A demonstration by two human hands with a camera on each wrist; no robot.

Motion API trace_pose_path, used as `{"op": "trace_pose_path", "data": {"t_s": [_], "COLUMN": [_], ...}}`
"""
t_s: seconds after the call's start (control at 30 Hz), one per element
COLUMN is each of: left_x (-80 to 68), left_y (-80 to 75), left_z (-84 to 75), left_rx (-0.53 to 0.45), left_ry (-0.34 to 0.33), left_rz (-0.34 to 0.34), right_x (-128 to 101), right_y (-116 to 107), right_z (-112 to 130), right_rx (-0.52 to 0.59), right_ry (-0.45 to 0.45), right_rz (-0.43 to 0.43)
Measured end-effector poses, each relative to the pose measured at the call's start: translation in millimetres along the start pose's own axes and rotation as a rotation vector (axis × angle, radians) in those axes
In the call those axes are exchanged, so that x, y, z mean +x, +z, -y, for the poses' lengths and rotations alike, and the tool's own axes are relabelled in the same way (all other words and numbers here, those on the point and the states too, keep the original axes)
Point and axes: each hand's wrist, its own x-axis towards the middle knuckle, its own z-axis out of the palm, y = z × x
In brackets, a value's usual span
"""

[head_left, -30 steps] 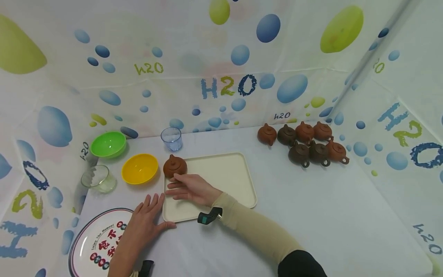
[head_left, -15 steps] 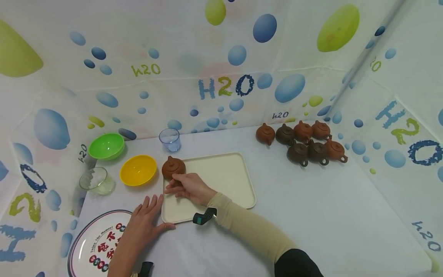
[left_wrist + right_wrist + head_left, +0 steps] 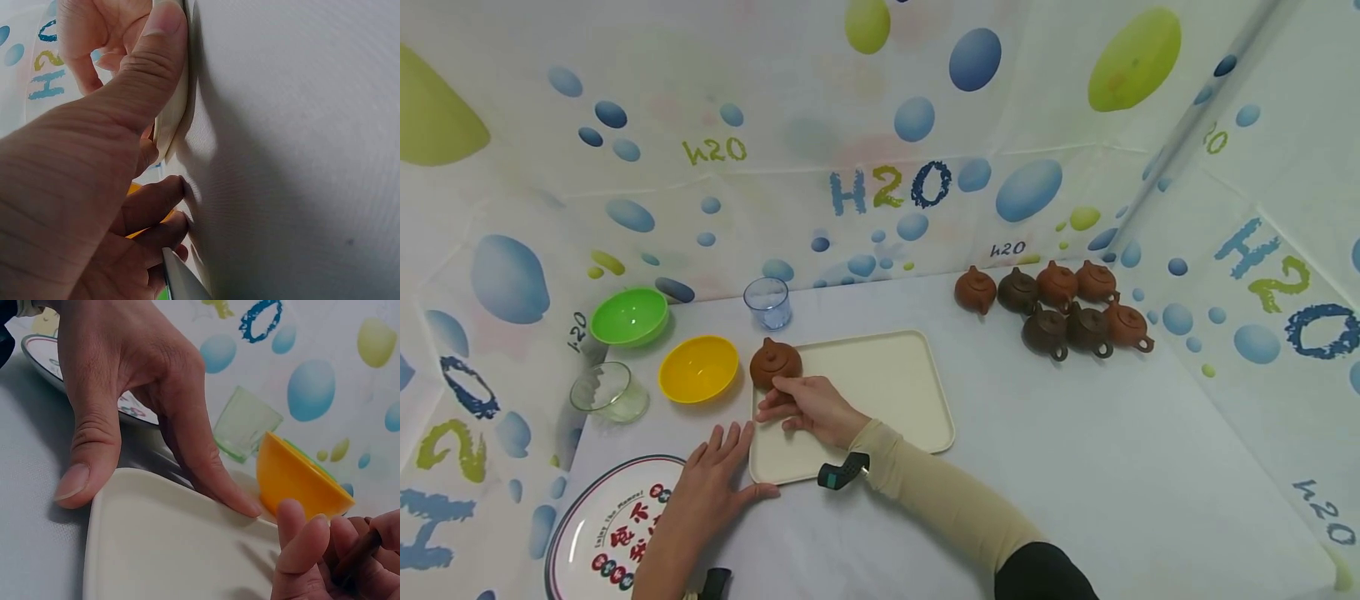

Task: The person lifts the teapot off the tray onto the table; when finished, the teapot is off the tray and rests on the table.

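Note:
A reddish-brown clay teapot point(image 3: 777, 360) stands at the far left corner of a cream rectangular tray point(image 3: 880, 392). My right hand point(image 3: 816, 412) pinches its handle point(image 3: 357, 557) between thumb and fingers, low over the tray. The spout is not visible in the head view. My left hand point(image 3: 715, 479) lies spread at the tray's near left corner, its thumb by the front rim and its index finger along the left rim. The other left fingers rest on the tablecloth, beside the rim of a white plate with red lettering point(image 3: 576, 521).
Several reddish and dark brown teapots point(image 3: 1047, 332) cluster at the back right. Left of the tray stand a yellow bowl point(image 3: 698, 371), a green bowl point(image 3: 629, 318) and a greenish glass point(image 3: 613, 396). A bluish glass point(image 3: 769, 305) is behind the tray. Printed sheeting walls the table.
Over the last second my right fingers have closed in on the teapot's handle. The teapot, the tray and my left hand keep their places; the head view shifts slightly.

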Motion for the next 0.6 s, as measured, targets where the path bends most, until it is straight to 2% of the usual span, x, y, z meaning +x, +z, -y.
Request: {"op": "trace_pose_path", "data": {"t_s": [0.6], "left_x": [-0.3], "left_y": [-0.2], "left_z": [1.4], "left_rx": [-0.007], "left_ry": [0.001], "left_rz": [0.000], "right_x": [0.0], "right_y": [3.9], "right_z": [-7.7], "right_rx": [-0.017], "right_ry": [-0.066], "right_rz": [-0.034]}}
